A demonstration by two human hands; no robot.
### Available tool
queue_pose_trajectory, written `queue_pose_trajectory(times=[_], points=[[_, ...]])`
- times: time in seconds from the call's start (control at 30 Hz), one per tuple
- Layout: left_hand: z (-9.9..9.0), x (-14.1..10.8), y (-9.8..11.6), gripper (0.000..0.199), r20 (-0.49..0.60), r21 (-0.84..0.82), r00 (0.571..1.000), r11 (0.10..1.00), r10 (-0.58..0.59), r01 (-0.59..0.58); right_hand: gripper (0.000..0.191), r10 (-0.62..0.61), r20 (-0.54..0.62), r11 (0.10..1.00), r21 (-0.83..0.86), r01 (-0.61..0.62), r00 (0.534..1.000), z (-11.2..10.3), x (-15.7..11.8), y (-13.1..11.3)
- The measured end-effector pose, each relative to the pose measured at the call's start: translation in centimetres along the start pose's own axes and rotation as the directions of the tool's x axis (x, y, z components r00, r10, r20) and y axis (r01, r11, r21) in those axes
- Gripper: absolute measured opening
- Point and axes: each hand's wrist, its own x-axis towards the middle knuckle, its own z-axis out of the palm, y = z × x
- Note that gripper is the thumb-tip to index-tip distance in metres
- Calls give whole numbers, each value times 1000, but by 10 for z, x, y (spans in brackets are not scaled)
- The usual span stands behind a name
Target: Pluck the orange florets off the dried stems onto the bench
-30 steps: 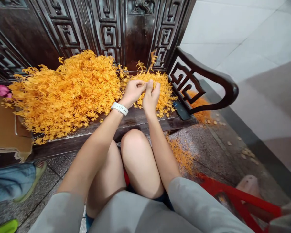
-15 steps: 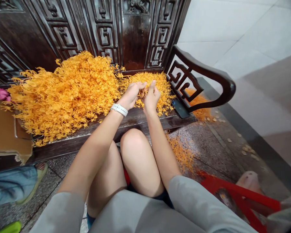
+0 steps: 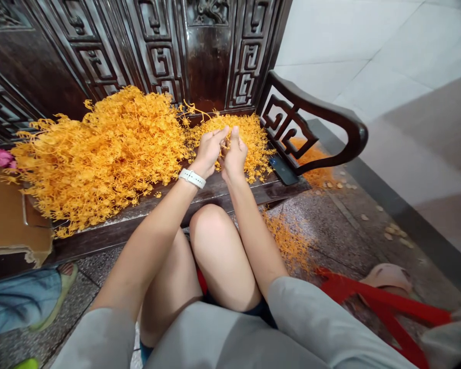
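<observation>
My left hand (image 3: pixel 209 149), with a white watch band on the wrist, is closed in a pinch close beside my right hand (image 3: pixel 234 156). Between the fingers of both hands is a thin orange plastic sprig (image 3: pixel 225 147), mostly hidden by the fingers. The hands are over a low pile of small orange plastic pieces (image 3: pixel 255 141) on a dark wooden bench (image 3: pixel 211 192). To their left lies a much larger heap of orange plastic sprigs (image 3: pixel 107 159), and one stem (image 3: pixel 195 109) sticks out of it near the bench back.
A phone (image 3: pixel 284 170) lies by the bench's carved armrest (image 3: pixel 322 115). Cardboard (image 3: pixel 11 215) stands at left. Orange bits (image 3: pixel 288 238) are scattered on the floor near a red stool (image 3: pixel 384 302). Feet of other people show at both sides.
Both hands have drawn slightly closer together, with less of the orange sprig showing between them. The whole view has shifted a little.
</observation>
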Motion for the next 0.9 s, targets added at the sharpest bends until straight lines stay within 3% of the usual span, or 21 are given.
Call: queue_pose_trajectory(times=[0.1,0.23,0.37,0.67,0.77,0.9], points=[[2,0,0,45,-44,-54,999,998,-13,10,57,74,-86,984,169,-58,994,-3,-1,-5],[0,9,13,45,-93,-169,993,984,-77,60,56,113,28,952,284,-116,993,-11,-5,-20],[-4,11,34,47,-16,-182,998,981,-67,63,55,113,144,955,256,-148,983,-8,-14,-35],[-17,-2,56,51,143,-62,979,986,-147,157,45,-18,160,991,137,-4,987,-18,-15,-37],[-21,-1,56,48,183,12,975,992,-127,127,42,-35,215,996,91,16,976,-22,-17,-38],[-28,2,47,48,317,199,946,980,-66,2,43,-46,297,998,57,31,954,-27,-14,-36]])
